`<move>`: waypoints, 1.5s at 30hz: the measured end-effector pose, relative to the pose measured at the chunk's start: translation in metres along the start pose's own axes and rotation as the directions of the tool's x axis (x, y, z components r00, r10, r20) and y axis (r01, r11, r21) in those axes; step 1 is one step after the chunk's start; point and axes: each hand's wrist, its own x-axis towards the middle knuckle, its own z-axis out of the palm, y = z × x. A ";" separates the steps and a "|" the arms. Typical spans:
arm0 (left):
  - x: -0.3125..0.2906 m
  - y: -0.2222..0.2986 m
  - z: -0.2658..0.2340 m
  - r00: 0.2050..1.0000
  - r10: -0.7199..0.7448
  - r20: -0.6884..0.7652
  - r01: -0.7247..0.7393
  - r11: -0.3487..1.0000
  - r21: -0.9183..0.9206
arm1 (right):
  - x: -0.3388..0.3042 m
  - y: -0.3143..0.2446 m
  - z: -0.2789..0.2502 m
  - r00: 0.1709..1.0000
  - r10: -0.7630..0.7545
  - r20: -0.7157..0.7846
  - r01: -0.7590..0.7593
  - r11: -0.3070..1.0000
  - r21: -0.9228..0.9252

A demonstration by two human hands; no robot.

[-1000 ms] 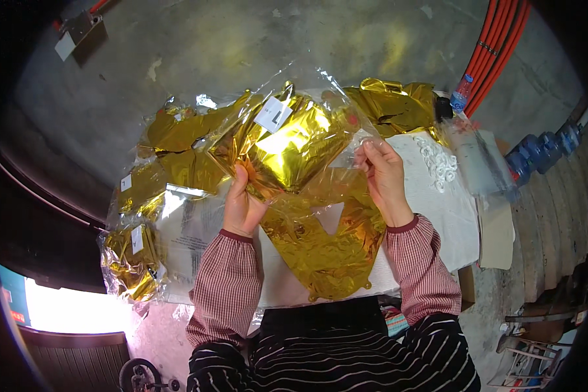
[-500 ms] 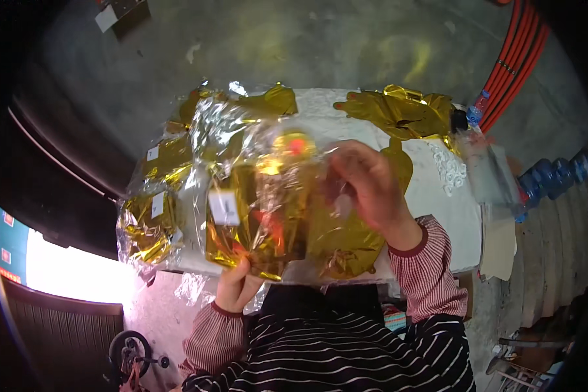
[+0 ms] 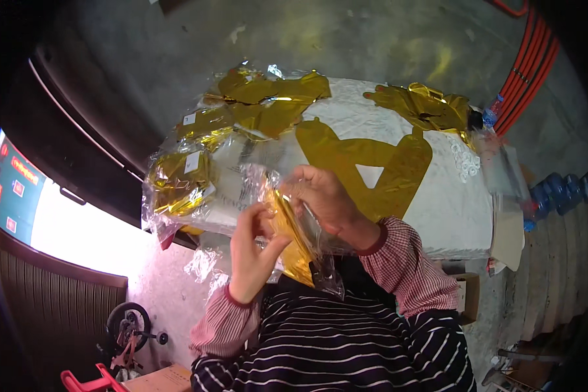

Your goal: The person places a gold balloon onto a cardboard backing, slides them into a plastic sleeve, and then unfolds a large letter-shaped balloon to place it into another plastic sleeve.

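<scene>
Close to my body, a clear plastic bag (image 3: pixel 328 279) with a folded gold foil balloon (image 3: pixel 296 256) inside is held up edge-on, tilted. My left hand (image 3: pixel 253 248) grips its left side, fingers curled and thumb against it. At the upper end, my right hand (image 3: pixel 326 201) pinches the bag; the fingertips of both hands are partly hidden. Beyond them a flat gold foil balloon (image 3: pixel 398 171), shaped like a letter with a triangular hole, lies on the white-covered table (image 3: pixel 454 219).
Bagged gold foil pieces (image 3: pixel 176 186) with white labels lie at the table's left, and more gold foil (image 3: pixel 277 95) behind. At the right are another foil pile (image 3: pixel 424 108), small white rings (image 3: pixel 465 162), clear bags (image 3: pixel 500 170) and blue bottles (image 3: pixel 555 193). Red pipes (image 3: pixel 529 68) run beyond.
The bag, earlier spread broadside over the table, is now turned edge-on and nearer my body. My right hand has come in to grip it, and the letter-shaped balloon is uncovered.
</scene>
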 end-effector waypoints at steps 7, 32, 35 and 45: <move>0.019 -0.013 -0.008 0.906 -0.219 0.363 0.312 0.924 -0.222 | -0.026 -0.006 -0.001 0.988 0.142 0.059 -0.138 0.988 -0.069; -0.070 -0.015 0.059 0.792 0.338 0.509 -0.468 0.870 0.151 | -0.087 0.026 -0.070 0.974 0.221 0.049 -0.155 0.809 -0.566; -0.081 -0.024 0.055 0.768 0.322 0.554 -0.467 0.873 0.140 | -0.099 0.043 -0.072 0.991 0.132 0.027 -0.099 0.851 -0.516; -0.055 -0.090 0.012 0.949 -0.116 0.292 0.184 0.958 -0.219 | -0.115 0.031 -0.069 0.967 0.062 0.247 -0.015 0.982 -0.189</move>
